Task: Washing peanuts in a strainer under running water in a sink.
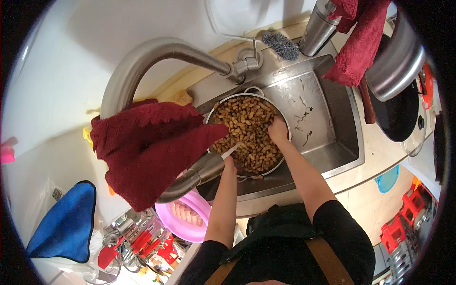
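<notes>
A round pot (285, 110) with a loop handle stands in the steel sink, filled with brown peanuts in their shells (247, 124). My right hand (278, 129) reaches into the peanuts at the pot's right side, its fingers sunk among them and out of sight. At the lower left rim is my left hand (230, 165), mostly hidden by the tap's spout and the pot's edge, so its fingers do not show. A whitish streak, which looks like running water, comes from the spout end toward the peanuts.
The large curved tap (142, 54) arches over the left, a dark red towel (156, 147) draped on it. Dark scraps lie on the sink floor (297, 92). A grey scrubber (281, 45), a steel canister (319, 31) and a black pan (396, 114) stand around; a pink basin (207, 209) sits lower left.
</notes>
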Available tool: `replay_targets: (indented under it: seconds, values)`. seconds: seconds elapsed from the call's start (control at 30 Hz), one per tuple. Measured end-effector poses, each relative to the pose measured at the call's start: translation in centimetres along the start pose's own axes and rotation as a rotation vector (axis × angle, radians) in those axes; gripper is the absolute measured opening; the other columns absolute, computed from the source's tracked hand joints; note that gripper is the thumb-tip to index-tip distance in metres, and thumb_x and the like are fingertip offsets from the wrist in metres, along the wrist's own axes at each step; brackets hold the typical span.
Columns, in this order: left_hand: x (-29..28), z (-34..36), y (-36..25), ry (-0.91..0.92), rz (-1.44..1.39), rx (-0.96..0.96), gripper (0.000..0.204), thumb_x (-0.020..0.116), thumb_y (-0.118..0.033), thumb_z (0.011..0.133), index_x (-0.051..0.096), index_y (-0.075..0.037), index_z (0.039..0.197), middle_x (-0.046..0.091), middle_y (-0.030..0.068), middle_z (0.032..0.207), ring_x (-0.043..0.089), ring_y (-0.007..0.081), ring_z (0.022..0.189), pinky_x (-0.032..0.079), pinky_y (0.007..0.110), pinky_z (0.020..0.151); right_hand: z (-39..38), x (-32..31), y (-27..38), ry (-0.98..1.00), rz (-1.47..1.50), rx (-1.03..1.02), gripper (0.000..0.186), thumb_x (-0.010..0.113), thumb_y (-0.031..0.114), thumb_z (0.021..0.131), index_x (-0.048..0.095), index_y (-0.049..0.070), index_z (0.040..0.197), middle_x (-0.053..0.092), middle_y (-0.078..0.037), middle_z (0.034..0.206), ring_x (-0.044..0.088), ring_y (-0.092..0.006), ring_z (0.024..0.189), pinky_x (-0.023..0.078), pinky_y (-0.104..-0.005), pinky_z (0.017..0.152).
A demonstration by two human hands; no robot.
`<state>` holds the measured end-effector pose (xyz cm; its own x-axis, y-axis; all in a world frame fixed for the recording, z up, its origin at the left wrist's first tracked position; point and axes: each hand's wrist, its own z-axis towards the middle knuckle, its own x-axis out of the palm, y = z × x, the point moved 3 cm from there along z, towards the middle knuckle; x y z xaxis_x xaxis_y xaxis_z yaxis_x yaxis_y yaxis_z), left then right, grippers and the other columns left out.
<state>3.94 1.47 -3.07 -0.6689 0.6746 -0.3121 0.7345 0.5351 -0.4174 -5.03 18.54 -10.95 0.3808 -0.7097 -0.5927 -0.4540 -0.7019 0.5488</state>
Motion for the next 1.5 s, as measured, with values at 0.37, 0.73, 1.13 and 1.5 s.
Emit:
replay_targets:
  seconds: [0.37, 0.73, 1.13, 1.5]
  values:
    - [-0.8, 13.2, 5.2, 0.044, -0.184, -0.030, 0.022, 0.039, -0.021, 0.088, 0.047, -0.012, 0.070, 0.037, -0.0036, 0.056, 0.024, 0.0087, 0.035, 0.021, 0.026, 0.031, 4.3, 3.9, -2.8, 0.525, 0.486, 0.473, 0.035, 0.036, 0.016, 0.080, 0.047, -0.006, 0.105, 0.051, -0.017, 0.098, 0.047, -0.0259, 0.082, 0.038, -0.0396, 0.071]
    - [1.4, 7.4, 2.8, 0.292, -0.091, -0.062, 0.018, 0.055, -0.004, 0.077, 0.053, -0.004, 0.095, 0.051, 0.0066, 0.096, 0.049, 0.0199, 0.089, 0.043, 0.036, 0.075, 3.7, 5.8, -2.0, 0.743, 0.604, 0.314, 0.052, 0.036, 0.037, 0.083, 0.036, 0.003, 0.123, 0.039, -0.013, 0.123, 0.040, -0.0253, 0.109, 0.032, -0.0371, 0.090]
    - [-1.3, 0.0, -0.1, 0.737, -0.543, 0.068, 0.039, 0.046, -0.019, 0.081, 0.043, -0.006, 0.118, 0.046, 0.0130, 0.116, 0.047, 0.0289, 0.105, 0.044, 0.046, 0.081, -2.3, 2.6, 3.9, 0.872, 1.196, 0.461, 0.041, 0.051, 0.035, 0.078, 0.054, 0.004, 0.105, 0.057, -0.009, 0.103, 0.056, -0.0216, 0.091, 0.046, -0.0342, 0.080]
    - [-1.8, -1.5, -1.6, 0.570, -0.525, 0.366, 0.045, 0.042, -0.041, 0.085, 0.044, -0.011, 0.119, 0.046, 0.0089, 0.119, 0.043, 0.0250, 0.110, 0.037, 0.042, 0.090, -6.0, 5.3, 8.7, 0.799, 1.162, 0.166, 0.034, 0.056, 0.027, 0.077, 0.056, 0.006, 0.104, 0.057, -0.008, 0.100, 0.056, -0.0190, 0.090, 0.044, -0.0316, 0.078]
